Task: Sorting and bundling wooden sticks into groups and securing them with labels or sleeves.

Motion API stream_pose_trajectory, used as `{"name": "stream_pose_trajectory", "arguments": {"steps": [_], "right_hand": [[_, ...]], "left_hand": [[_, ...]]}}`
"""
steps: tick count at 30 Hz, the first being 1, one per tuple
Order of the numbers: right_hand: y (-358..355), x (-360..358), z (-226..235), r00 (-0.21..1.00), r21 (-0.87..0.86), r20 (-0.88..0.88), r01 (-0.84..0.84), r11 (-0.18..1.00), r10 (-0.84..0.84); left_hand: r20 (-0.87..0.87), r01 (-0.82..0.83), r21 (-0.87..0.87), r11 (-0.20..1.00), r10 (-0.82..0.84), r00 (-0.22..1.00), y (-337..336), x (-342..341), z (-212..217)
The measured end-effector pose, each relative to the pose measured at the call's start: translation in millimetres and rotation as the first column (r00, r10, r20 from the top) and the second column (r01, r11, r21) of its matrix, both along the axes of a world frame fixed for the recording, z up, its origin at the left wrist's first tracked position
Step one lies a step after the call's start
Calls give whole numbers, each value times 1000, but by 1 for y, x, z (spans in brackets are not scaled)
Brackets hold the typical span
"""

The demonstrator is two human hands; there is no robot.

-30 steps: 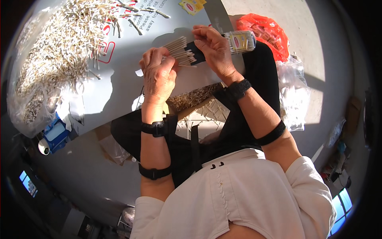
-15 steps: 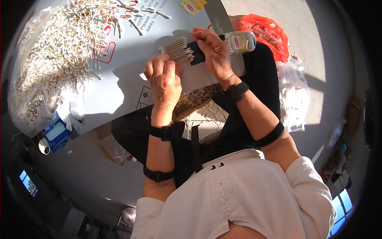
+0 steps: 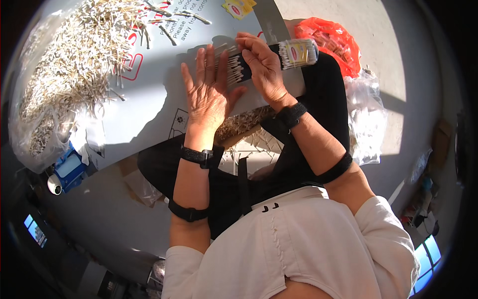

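My left hand [image 3: 206, 99] lies open, its fingers spread along the left side of a row of cotton swabs [image 3: 234, 70]. Part of the row is hidden under those fingers. At the row's right end is a dark strip [image 3: 274, 48]. My right hand [image 3: 266, 67] is closed above this strip, fingers bent and pressed together near the thumb; whatever they hold, if anything, is hidden. Beyond it, at the strip's right end, sits a clear pack of cotton swabs [image 3: 301, 54] with a yellow card inside.
A large heap of loose cotton swabs [image 3: 79, 65] in clear plastic covers the grey table's left side. Yellow cards [image 3: 239, 7] lie at the far edge. To the right are a red plastic bag [image 3: 328, 40] and a clear bag [image 3: 366, 114]. More swabs fill a box [image 3: 259, 144] below.
My left hand has gone from curled to open, its fingers stretching forward beside the swab row. My right hand has barely moved.
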State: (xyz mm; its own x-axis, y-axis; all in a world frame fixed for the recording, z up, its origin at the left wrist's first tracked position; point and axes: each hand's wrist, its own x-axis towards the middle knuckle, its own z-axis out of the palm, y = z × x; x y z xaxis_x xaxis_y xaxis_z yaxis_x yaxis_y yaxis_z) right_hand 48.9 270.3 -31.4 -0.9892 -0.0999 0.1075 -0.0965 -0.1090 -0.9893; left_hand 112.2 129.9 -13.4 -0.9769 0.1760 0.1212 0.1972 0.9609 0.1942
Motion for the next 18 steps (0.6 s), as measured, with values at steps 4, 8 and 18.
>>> {"name": "stream_pose_trajectory", "arguments": {"steps": [4, 8, 18], "right_hand": [[9, 4, 6, 993, 251, -100, -43, 967, 70], [20, 3, 13, 952, 549, -191, -98, 830, 238], [20, -4, 15, 904, 707, -227, -103, 700, 362]], "left_hand": [[41, -90, 57, 994, 88, 995, 0, 5, 2], [26, -219, 250, 943, 220, 975, -12, 21, -2], [50, -288, 3, 958, 288, 956, -8, 37, -13]]}}
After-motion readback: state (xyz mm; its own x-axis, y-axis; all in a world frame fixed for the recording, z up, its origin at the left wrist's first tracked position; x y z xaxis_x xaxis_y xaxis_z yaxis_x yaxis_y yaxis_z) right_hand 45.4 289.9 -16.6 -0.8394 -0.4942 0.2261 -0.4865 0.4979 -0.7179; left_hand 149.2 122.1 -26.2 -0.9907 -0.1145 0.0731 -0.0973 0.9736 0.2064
